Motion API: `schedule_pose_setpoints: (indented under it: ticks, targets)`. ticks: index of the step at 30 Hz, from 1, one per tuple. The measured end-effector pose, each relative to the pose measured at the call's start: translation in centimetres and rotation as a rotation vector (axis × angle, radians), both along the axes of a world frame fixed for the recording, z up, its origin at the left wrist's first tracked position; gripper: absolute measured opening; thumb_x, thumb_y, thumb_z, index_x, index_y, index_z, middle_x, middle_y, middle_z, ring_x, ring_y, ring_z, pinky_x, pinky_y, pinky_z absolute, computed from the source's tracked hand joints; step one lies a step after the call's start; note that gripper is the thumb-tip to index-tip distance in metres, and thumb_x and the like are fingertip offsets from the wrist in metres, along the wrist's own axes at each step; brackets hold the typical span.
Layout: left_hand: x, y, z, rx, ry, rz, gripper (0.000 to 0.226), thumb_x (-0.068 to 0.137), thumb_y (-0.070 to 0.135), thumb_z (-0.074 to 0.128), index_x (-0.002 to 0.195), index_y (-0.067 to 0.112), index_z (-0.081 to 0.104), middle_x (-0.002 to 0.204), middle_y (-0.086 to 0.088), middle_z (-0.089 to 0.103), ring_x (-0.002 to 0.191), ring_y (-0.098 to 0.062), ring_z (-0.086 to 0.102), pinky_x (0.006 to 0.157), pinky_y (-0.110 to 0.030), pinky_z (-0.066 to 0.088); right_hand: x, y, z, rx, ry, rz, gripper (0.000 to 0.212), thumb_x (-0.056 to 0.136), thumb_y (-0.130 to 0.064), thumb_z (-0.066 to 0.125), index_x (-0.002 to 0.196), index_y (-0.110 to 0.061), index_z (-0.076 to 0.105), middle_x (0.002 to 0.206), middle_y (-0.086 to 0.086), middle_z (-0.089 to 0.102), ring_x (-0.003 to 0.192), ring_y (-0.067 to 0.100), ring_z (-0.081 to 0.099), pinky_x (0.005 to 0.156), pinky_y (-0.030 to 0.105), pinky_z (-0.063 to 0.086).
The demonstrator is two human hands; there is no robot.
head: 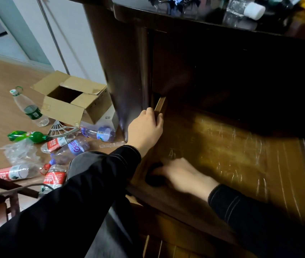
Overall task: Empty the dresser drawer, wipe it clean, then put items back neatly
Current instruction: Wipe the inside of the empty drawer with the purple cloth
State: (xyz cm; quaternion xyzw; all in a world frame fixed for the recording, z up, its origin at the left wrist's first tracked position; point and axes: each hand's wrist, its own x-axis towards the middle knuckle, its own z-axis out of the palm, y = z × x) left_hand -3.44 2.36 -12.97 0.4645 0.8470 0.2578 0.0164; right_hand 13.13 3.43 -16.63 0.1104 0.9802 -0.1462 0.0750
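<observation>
1. Dark brown wooden dresser [125, 71] fills the upper right
2. Its wide glossy wooden drawer [232, 146] is pulled out toward the viewer, its floor showing, so it seems emptied and ready for wiping
3. Open brown cardboard box [77, 101] sits on the floor at left
4. Crumpled clear plastic bottles [75, 148] lie scattered beside it
5. Left hand [146, 125]: grip curled over the drawer's left side wall, likely steadying it
6. Right hand [181, 174], blurred, is over a small dark object [154, 178], perhaps a cloth, in the front left corner; its grip cannot be told
</observation>
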Motion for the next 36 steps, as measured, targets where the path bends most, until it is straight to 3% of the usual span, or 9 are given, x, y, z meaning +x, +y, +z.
schedule_pose_setpoints:
  ticks: [4,10,13,17,22,24,30,32,36]
  targets:
    - [0.1,-0.1,-0.1,-0.008,0.043,-0.011,0.032,0.101,0.044,0.039,0.092,0.014,0.045,0.096,-0.006,0.059,0.084,-0.034,0.061,0.063,-0.035,0.035,-1.4,1.8,0.1,0.066,-0.005,-0.189,0.051,0.103,-0.010,0.046,0.148,-0.034,0.047,0.136,0.009,0.054,0.112,0.030,0.062,0.094,0.040,0.052]
    - [-0.1,-0.2,-0.3,-0.003,0.029,-0.029,0.024,0.098,0.039,0.042,0.093,0.016,0.046,0.087,0.001,0.055,0.076,-0.026,0.058,0.061,-0.035,0.041,0.2,-2.7,-0.7,-0.127,0.093,0.130,0.037,0.096,0.002,0.056,0.129,-0.011,0.067,0.113,0.018,0.067,0.098,0.033,0.067,0.080,0.036,0.053]
    - [-0.1,-0.2,-0.2,-0.004,0.011,-0.015,0.024,0.097,0.038,0.043,0.096,0.014,0.048,0.091,-0.003,0.059,0.080,-0.028,0.059,0.066,-0.038,0.048,-1.2,-0.2,-1.2,-0.052,0.048,-0.032,0.049,0.103,-0.006,0.047,0.148,-0.027,0.048,0.136,0.009,0.057,0.120,0.027,0.058,0.096,0.029,0.044]
    - [0.1,-0.3,0.1,-0.014,-0.013,-0.001,0.025,0.097,0.036,0.044,0.098,0.011,0.049,0.096,-0.007,0.062,0.086,-0.032,0.060,0.074,-0.042,0.050,-2.2,2.3,-0.9,0.028,0.044,-0.197,0.051,0.103,-0.010,0.048,0.149,-0.032,0.047,0.136,0.009,0.056,0.120,0.030,0.058,0.098,0.038,0.049]
    - [0.1,-0.4,0.1,-0.020,0.002,-0.020,0.023,0.099,0.036,0.043,0.099,0.014,0.049,0.092,-0.002,0.059,0.080,-0.025,0.059,0.067,-0.036,0.047,0.5,-2.2,-1.5,-0.154,-0.007,0.101,0.043,0.105,-0.007,0.042,0.146,-0.016,0.052,0.141,0.018,0.054,0.124,0.037,0.055,0.105,0.040,0.045]
    - [0.1,-0.5,0.1,-0.017,0.010,-0.022,0.023,0.099,0.037,0.042,0.100,0.015,0.050,0.092,-0.001,0.058,0.079,-0.023,0.058,0.066,-0.034,0.046,0.6,-1.7,-1.6,-0.137,0.022,0.131,0.044,0.104,-0.006,0.046,0.146,-0.018,0.052,0.142,0.017,0.054,0.125,0.035,0.055,0.105,0.041,0.046]
    - [-0.1,-0.5,-0.1,-0.011,0.004,-0.020,0.023,0.099,0.037,0.044,0.102,0.015,0.051,0.093,-0.002,0.059,0.080,-0.023,0.056,0.069,-0.034,0.045,-1.7,3.3,-0.3,0.088,-0.019,-0.206,0.055,0.101,-0.007,0.050,0.150,-0.030,0.044,0.141,0.010,0.054,0.121,0.030,0.059,0.101,0.042,0.050]
    - [-0.1,-0.5,-0.1,-0.010,-0.003,-0.021,0.023,0.099,0.037,0.044,0.102,0.015,0.051,0.094,-0.002,0.060,0.080,-0.023,0.057,0.070,-0.036,0.047,-1.4,2.0,-0.4,0.051,-0.015,-0.152,0.051,0.102,-0.005,0.048,0.149,-0.025,0.047,0.138,0.011,0.055,0.121,0.031,0.058,0.102,0.041,0.049]
    - [-0.2,-0.4,-0.2,-0.018,-0.024,-0.024,0.021,0.099,0.038,0.043,0.103,0.019,0.050,0.092,0.001,0.059,0.079,-0.018,0.058,0.069,-0.035,0.049,0.2,-1.9,-1.2,-0.102,-0.013,0.181,0.042,0.104,-0.005,0.043,0.143,-0.013,0.055,0.133,0.019,0.059,0.120,0.039,0.057,0.101,0.045,0.045]
